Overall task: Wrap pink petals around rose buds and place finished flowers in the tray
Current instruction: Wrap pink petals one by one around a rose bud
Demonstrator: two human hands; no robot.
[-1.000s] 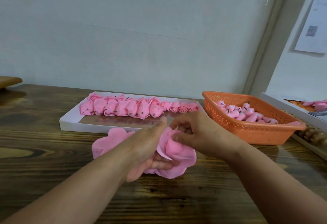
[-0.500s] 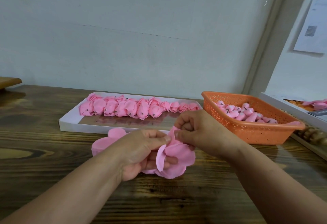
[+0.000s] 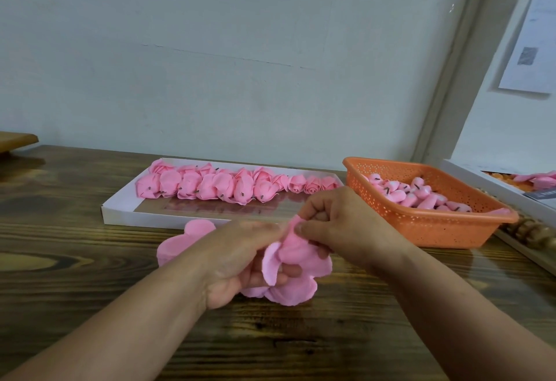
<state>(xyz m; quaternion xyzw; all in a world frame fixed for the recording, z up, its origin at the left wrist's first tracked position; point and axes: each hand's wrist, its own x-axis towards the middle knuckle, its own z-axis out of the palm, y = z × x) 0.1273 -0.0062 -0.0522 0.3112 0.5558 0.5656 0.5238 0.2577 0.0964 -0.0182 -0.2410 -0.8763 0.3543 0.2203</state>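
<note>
Both hands [image 3: 237,260] [image 3: 346,227] — petals [image 3: 296,272] near tray [image 3: 120,215] edge

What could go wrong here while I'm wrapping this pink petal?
The petal sheet looks thin, and your right hand pinches its top edge, so a hard pull might tear it. The lower lobes hang loose below your left hand and could crease against the table.

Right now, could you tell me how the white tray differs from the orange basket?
The white tray is shallow with plain solid walls; the orange basket is deeper with perforated walls. The white tray holds wrapped flowers in a row along its far side; the orange basket holds smaller buds in a loose heap. Both sit on the wooden table.
</note>
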